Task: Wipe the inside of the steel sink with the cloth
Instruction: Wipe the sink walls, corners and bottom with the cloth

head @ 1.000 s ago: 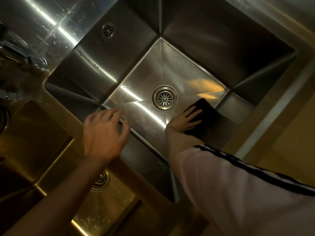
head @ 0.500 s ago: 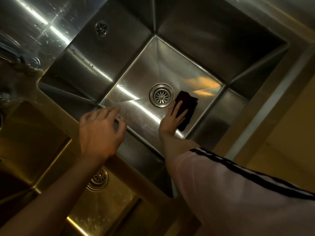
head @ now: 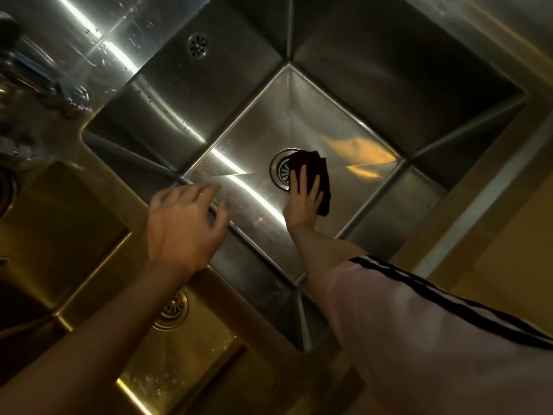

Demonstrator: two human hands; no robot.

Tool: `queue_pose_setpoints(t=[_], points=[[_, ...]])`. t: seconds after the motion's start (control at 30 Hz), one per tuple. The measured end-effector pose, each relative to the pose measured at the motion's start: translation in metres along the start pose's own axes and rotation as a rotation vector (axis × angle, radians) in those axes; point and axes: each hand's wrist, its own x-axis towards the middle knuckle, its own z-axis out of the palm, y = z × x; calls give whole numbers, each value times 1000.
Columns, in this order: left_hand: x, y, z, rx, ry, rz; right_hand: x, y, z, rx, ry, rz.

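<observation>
A deep square steel sink (head: 353, 85) fills the middle of the view, with a round drain (head: 279, 172) in its floor. My right hand (head: 302, 199) lies flat on the sink floor, fingers spread, pressing a dark cloth (head: 314, 172) that overlaps the drain's right side. My left hand (head: 182, 223) rests with curled, spread fingers on the steel divider at the sink's near-left rim and holds nothing.
A second basin (head: 89, 235) with its own drain (head: 173, 310) lies at the lower left, partly under my left forearm. An overflow grille (head: 198, 46) sits in the sink's left wall. A tap base (head: 74, 95) stands on the wet counter at upper left.
My right hand has slid the cloth across the sink floor from the right corner toward the drain, now covering its edge. My left hand has stayed on the rim.
</observation>
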Motion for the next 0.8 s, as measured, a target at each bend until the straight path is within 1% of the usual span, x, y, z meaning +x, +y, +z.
queue_pose_setpoints(t=[0.17, 0.3, 0.47, 0.57, 0.63, 0.8], points=[[0, -3, 1, -5, 3, 7, 18, 20, -8, -65, -11, -65], [0, -3, 2, -5, 20, 1, 40, 21, -16, -73, 21, -110], [1, -3, 3, -26, 17, -6, 103, 12, -31, -102, -4, -194], [2, -3, 3, -32, 13, -9, 136, -6, -41, -100, -36, -192], [1, -3, 1, -21, -1, -8, 153, -19, -47, -90, -42, -180], [3, -3, -2, 64, -104, 15, 186, -35, -55, -91, 9, -176]])
